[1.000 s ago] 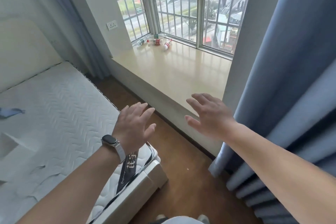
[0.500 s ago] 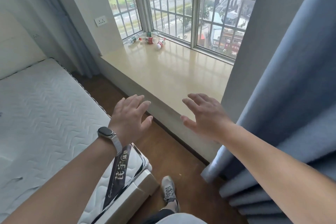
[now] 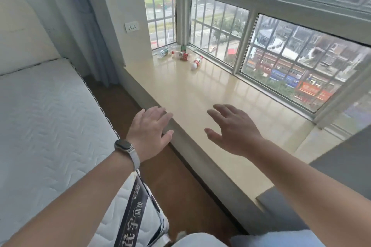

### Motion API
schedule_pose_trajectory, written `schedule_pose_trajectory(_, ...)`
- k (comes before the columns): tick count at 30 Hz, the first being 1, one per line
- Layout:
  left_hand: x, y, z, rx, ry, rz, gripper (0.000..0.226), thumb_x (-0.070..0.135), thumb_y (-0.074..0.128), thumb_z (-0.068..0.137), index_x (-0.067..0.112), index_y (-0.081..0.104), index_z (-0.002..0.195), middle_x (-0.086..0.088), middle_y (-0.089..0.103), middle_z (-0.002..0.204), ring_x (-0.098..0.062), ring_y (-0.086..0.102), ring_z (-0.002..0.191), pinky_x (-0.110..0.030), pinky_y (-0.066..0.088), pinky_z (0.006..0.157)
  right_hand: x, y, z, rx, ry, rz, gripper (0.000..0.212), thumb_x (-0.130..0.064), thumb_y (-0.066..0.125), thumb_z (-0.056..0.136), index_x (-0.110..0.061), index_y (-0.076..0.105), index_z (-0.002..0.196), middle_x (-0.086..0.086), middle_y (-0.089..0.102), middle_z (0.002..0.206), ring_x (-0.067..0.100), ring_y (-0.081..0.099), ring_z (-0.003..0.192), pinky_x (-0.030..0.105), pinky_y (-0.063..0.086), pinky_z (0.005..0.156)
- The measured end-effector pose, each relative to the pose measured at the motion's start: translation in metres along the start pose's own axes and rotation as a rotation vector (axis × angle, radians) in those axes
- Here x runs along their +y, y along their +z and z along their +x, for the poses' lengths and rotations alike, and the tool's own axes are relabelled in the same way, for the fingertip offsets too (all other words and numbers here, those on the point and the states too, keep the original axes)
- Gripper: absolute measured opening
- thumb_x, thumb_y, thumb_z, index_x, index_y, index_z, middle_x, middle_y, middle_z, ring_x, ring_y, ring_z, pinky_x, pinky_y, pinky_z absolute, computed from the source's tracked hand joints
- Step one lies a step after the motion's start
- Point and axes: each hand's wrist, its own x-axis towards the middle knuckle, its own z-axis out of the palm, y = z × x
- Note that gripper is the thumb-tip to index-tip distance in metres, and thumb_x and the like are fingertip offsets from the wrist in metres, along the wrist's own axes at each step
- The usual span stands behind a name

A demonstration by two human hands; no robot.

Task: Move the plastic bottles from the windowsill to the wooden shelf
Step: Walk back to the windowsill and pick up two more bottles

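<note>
Several plastic bottles lie on their sides in the far left corner of the beige windowsill (image 3: pixel 200 96): a green-labelled one (image 3: pixel 164 52), a red-labelled one (image 3: pixel 183 55) and another red-labelled one (image 3: pixel 197 63) nearest me. A small green-capped item (image 3: pixel 183 47) stands behind them by the window frame. My left hand (image 3: pixel 149 132), with a watch on the wrist, is open over the sill's front edge. Over the sill my right hand (image 3: pixel 232 129) is spread, holding nothing. Both hands are well short of the bottles. No wooden shelf is in view.
A bare white mattress (image 3: pixel 46 118) fills the left side. A narrow strip of brown wooden floor (image 3: pixel 176 182) runs between it and the sill. Barred windows (image 3: pixel 218 28) back the sill. A grey-blue curtain (image 3: pixel 80 16) hangs at the left, and a wall socket (image 3: pixel 131 26) is beside it.
I have moved closer to the windowsill. Both hands now reach over its front edge, and the bottles appear larger and nearer. The curtain at the right has mostly left the view.
</note>
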Motion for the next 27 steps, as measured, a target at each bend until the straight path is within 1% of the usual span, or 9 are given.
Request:
schedule_pose_trajectory(2,-0.020,0.000,0.018,0.009,0.003,0.007,0.058,0.049,0.040,0.086,0.019,0.061,0.131,-0.009,0.059,0.136,-0.032,0.051,0.131,-0.055,0.032,0.110,-0.004,0.001,0.026,0.011,-0.003,-0.004,0.061,-0.057,0.039,0.096,-0.026,0.034,0.149,-0.001,0.031,0.157,0.022,0.024,0.144,0.038,0.024,0.113)
schedule_pose_trajectory(7,-0.061,0.000,0.044,0.064,-0.011,0.024,0.050,0.042,0.057,0.085,0.018,0.062,0.129,-0.010,0.061,0.134,-0.033,0.053,0.128,-0.056,0.035,0.108,-0.018,0.004,0.079,0.009,-0.042,0.001,0.061,-0.056,0.041,0.096,-0.024,0.037,0.147,0.000,0.034,0.156,0.023,0.026,0.143,0.038,0.026,0.111)
schedule_pose_trajectory(11,-0.091,0.000,0.052,0.104,-0.044,0.034,0.050,0.042,0.056,0.084,0.017,0.065,0.126,-0.012,0.062,0.131,-0.035,0.055,0.125,-0.057,0.038,0.106,-0.031,0.006,0.121,0.003,-0.106,-0.015,0.061,-0.057,0.040,0.096,-0.025,0.037,0.147,0.000,0.033,0.157,0.023,0.026,0.144,0.039,0.025,0.112)
schedule_pose_trajectory(15,-0.117,0.006,0.054,0.126,-0.106,0.039,0.047,0.034,0.072,0.083,0.015,0.065,0.125,-0.015,0.063,0.131,-0.037,0.056,0.124,-0.058,0.038,0.105,-0.045,0.011,0.162,0.005,-0.185,-0.022,0.059,-0.056,0.041,0.095,-0.024,0.039,0.145,0.001,0.036,0.155,0.024,0.029,0.142,0.041,0.028,0.111)
schedule_pose_trajectory(16,-0.123,0.009,0.055,0.131,-0.119,0.041,0.047,0.034,0.073,0.083,0.015,0.066,0.125,-0.015,0.063,0.130,-0.037,0.057,0.123,-0.058,0.039,0.104,-0.048,0.012,0.172,0.000,-0.202,-0.017,0.059,-0.056,0.041,0.095,-0.024,0.040,0.145,0.001,0.037,0.155,0.025,0.030,0.142,0.041,0.029,0.111)
schedule_pose_trajectory(20,-0.151,0.018,0.063,0.138,-0.178,0.060,0.048,0.037,0.064,0.081,0.014,0.067,0.123,-0.015,0.064,0.128,-0.037,0.058,0.121,-0.057,0.042,0.102,-0.056,0.022,0.218,-0.009,-0.275,-0.012,0.060,-0.056,0.043,0.094,-0.024,0.041,0.145,0.001,0.038,0.154,0.026,0.031,0.141,0.041,0.030,0.109)
schedule_pose_trajectory(24,-0.184,0.029,0.083,0.173,-0.258,0.099,0.048,0.036,0.065,0.080,0.015,0.067,0.123,-0.014,0.064,0.128,-0.037,0.058,0.122,-0.057,0.042,0.103,-0.062,0.034,0.273,-0.021,-0.360,-0.012,0.058,-0.056,0.042,0.095,-0.025,0.042,0.144,0.000,0.038,0.154,0.024,0.030,0.142,0.040,0.029,0.110)
schedule_pose_trajectory(27,-0.206,0.039,0.105,0.172,-0.320,0.105,0.047,0.032,0.074,0.080,0.014,0.067,0.122,-0.014,0.064,0.128,-0.037,0.057,0.122,-0.058,0.042,0.103,-0.062,0.041,0.322,-0.038,-0.420,-0.014,0.058,-0.056,0.042,0.095,-0.025,0.042,0.144,-0.001,0.038,0.154,0.023,0.030,0.142,0.038,0.029,0.110)
